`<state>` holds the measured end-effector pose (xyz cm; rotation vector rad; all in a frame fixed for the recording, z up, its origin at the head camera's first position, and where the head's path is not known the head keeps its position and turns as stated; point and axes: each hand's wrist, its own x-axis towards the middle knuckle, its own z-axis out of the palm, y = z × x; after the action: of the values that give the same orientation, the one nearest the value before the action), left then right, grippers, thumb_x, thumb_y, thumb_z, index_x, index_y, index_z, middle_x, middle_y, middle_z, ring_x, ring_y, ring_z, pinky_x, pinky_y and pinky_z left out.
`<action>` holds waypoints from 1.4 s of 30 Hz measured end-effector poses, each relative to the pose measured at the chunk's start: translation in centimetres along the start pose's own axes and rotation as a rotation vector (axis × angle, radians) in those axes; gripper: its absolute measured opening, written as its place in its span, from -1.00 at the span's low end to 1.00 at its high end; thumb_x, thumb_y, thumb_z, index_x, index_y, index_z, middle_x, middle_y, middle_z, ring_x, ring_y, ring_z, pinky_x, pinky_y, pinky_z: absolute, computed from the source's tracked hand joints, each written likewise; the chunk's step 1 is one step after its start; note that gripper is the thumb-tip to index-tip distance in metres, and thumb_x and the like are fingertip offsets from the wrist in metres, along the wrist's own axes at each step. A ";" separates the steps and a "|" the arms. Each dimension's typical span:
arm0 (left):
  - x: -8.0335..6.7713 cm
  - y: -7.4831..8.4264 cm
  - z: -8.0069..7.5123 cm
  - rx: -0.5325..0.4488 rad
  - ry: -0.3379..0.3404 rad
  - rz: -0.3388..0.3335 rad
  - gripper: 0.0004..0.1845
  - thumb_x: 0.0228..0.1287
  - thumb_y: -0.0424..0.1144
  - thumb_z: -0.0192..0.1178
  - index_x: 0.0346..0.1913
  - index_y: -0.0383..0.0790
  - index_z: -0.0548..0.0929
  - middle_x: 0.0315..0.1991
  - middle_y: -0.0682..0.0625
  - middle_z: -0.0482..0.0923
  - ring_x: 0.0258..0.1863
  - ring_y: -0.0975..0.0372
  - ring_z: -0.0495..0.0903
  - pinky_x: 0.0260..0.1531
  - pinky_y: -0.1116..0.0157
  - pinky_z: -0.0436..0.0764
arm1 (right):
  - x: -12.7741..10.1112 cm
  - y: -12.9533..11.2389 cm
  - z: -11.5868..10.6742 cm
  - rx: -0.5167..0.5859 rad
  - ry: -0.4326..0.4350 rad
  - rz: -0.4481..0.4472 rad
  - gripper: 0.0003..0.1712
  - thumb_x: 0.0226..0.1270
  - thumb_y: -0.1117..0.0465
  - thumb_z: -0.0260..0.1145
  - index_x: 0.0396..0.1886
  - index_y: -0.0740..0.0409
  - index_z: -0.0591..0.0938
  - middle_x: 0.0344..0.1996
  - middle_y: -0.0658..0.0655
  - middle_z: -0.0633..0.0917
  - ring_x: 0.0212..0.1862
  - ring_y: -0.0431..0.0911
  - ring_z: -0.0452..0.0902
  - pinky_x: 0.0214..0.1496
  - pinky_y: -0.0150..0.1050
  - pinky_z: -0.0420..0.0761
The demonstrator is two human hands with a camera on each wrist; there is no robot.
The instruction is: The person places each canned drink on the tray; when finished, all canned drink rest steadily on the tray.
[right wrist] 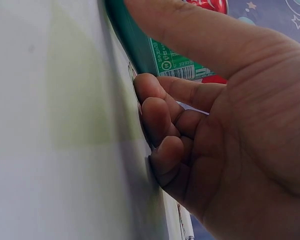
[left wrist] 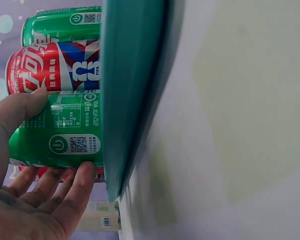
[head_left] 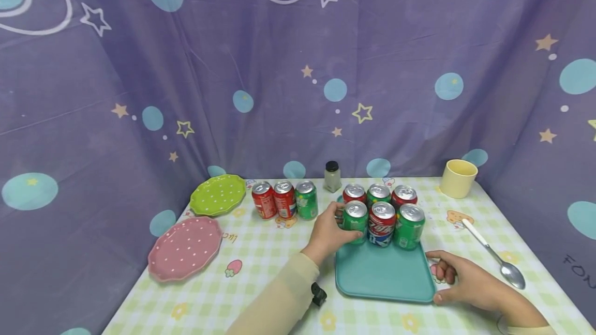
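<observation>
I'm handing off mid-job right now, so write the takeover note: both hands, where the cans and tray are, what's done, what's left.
Left hand: its grip is round the green can at the front left of the tray.
Right hand: rests on the table at the tray's right edge, fingers curled, thumb along the rim, holding nothing.
Done: six cans stand on the tray, two rows of three.
Left: three cans, two red and one green, stand off the tray on the table beside the green plate.
</observation>
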<state>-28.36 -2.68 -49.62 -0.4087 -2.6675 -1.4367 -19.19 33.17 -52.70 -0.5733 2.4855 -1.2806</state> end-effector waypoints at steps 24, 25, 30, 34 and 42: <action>0.1 0.4 0.2 -0.002 -0.004 -0.030 -0.23 0.01 -0.04 0.70 0.24 -0.03 0.49 0.05 0.07 0.62 0.02 0.21 0.63 0.08 0.18 0.66 | -0.1 -0.7 -0.3 -0.007 0.010 -0.024 0.12 0.03 0.08 0.72 0.47 0.46 0.34 -0.20 0.15 0.55 -0.26 -0.15 0.46 -0.28 -0.29 0.52; 0.0 0.4 0.2 0.000 -0.006 -0.030 -0.24 0.00 -0.04 0.70 0.24 -0.03 0.49 0.05 0.07 0.62 0.03 0.20 0.63 0.08 0.18 0.66 | -0.1 -0.7 -0.2 -0.006 0.009 -0.024 0.12 0.04 0.08 0.71 0.47 0.46 0.33 -0.20 0.15 0.55 -0.26 -0.15 0.46 -0.28 -0.30 0.52; -0.4 1.0 -0.7 0.014 -0.057 -0.027 -0.18 0.03 0.00 0.68 0.30 -0.04 0.45 0.13 -0.01 0.61 0.11 0.10 0.65 0.12 0.11 0.66 | -0.1 -0.5 0.0 0.005 0.004 -0.024 0.12 0.04 0.10 0.71 0.47 0.47 0.33 -0.20 0.15 0.55 -0.25 -0.16 0.46 -0.28 -0.30 0.53; -0.7 2.1 -3.2 -0.007 -0.090 -0.011 -0.06 0.09 0.00 0.65 0.46 -0.07 0.34 0.27 -0.12 0.56 0.21 -0.01 0.62 0.14 0.05 0.66 | -0.2 -0.6 0.1 -0.008 0.016 -0.033 0.11 0.03 0.09 0.71 0.47 0.45 0.35 -0.21 0.15 0.55 -0.26 -0.17 0.46 -0.28 -0.30 0.52; -0.3 2.0 -10.9 -0.085 0.115 0.235 -0.24 0.24 -0.19 0.55 0.43 -0.14 0.40 0.24 -0.08 0.60 0.25 -0.01 0.59 0.26 -0.07 0.57 | -0.3 -0.8 0.2 -0.002 0.021 -0.032 0.11 0.03 0.10 0.71 0.46 0.46 0.35 -0.21 0.15 0.55 -0.26 -0.15 0.46 -0.28 -0.30 0.52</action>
<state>-28.12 -10.73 -41.98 -0.6043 -2.3836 -1.4569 -18.69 32.74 -52.12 -0.6063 2.5040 -1.3028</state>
